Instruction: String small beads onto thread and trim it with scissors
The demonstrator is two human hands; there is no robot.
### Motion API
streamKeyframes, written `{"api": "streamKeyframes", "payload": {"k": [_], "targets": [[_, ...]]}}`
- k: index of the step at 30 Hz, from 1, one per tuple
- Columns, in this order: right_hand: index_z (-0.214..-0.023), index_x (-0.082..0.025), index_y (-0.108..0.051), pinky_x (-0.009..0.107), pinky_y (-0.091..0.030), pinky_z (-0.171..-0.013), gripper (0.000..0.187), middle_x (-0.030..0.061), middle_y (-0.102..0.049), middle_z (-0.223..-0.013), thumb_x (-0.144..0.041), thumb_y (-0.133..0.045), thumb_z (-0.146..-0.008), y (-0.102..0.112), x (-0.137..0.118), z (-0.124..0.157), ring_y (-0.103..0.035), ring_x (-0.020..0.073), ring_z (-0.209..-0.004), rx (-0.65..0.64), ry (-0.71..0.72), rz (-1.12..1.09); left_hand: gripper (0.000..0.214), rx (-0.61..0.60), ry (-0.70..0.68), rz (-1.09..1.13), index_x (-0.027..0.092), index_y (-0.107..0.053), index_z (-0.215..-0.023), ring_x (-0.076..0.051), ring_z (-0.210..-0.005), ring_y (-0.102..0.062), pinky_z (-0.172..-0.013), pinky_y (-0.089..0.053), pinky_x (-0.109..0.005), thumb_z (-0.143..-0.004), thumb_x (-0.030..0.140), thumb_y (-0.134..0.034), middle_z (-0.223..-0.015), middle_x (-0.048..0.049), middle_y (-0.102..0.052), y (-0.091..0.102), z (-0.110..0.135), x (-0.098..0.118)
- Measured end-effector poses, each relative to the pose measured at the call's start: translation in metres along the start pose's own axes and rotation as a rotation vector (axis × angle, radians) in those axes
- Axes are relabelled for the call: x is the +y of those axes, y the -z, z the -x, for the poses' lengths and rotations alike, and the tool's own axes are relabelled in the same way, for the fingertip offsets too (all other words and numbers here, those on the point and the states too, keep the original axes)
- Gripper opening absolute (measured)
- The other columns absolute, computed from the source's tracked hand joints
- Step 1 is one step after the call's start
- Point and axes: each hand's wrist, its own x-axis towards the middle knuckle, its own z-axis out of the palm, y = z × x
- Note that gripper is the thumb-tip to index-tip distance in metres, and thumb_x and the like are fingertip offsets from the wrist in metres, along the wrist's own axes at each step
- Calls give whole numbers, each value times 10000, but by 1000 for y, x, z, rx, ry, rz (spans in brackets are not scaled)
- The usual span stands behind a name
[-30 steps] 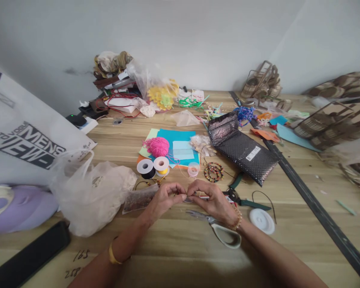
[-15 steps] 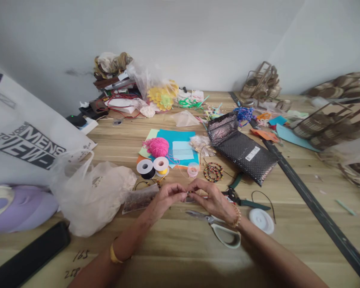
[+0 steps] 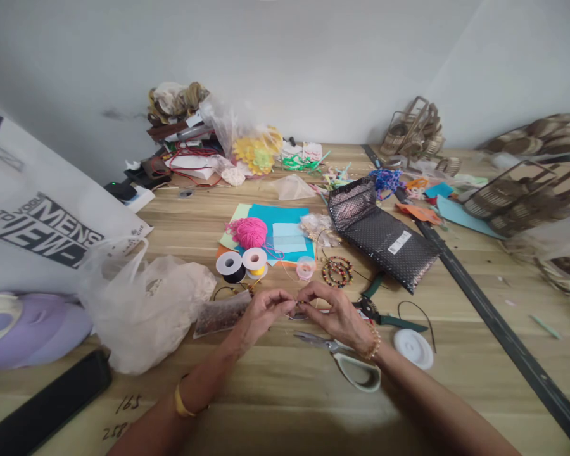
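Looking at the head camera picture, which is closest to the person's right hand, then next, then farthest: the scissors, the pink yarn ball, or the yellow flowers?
1. scissors: lying just below the right hand, on the near side.
2. pink yarn ball: farther up and to the left, on blue paper.
3. yellow flowers: farthest back, also to the left.

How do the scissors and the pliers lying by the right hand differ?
The scissors have pale handles; the pliers have dark green ones. The scissors look closed; the pliers' handles splay apart. The scissors lie nearer the person than the pliers. Both rest flat on the table.
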Motion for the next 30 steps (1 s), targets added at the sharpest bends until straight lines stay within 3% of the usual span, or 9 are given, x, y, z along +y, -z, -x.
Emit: {"api": "streamKeyframes", "payload": {"k": [10,22,30], "targets": [[-821,-170,-622,254,-476,-715,88,32,-670,-797,-187,-554,-875,1,-2,-1,-618,147,-758,18,103,57,246,1,-22,38,131,-617,-703,-143,-682,-538,-670,-411,-246,-794,357,-583,-673,-18,-617,-2,-1,-6],[-906,-165,-611,259,-468,-731,168,72,-609,-895,-135,-446,-920,3,9,-1,-592,155,-799,-122,223,199,215,81,-68,-153,135,-598,-730,-150,-699,-558,-697,-424,-259,-827,311,-522,-695,-20,-614,-5,1,-10],[-887,-169,-617,274,-466,-745,69,54,-651,-858,-206,-560,-875,3,5,-1,-603,162,-807,-33,103,67,150,92,-124,-227,137,-640,-782,-151,-732,-592,-691,-444,-241,-802,274,-582,-762,-28,-673,-1,1,-8]]}}
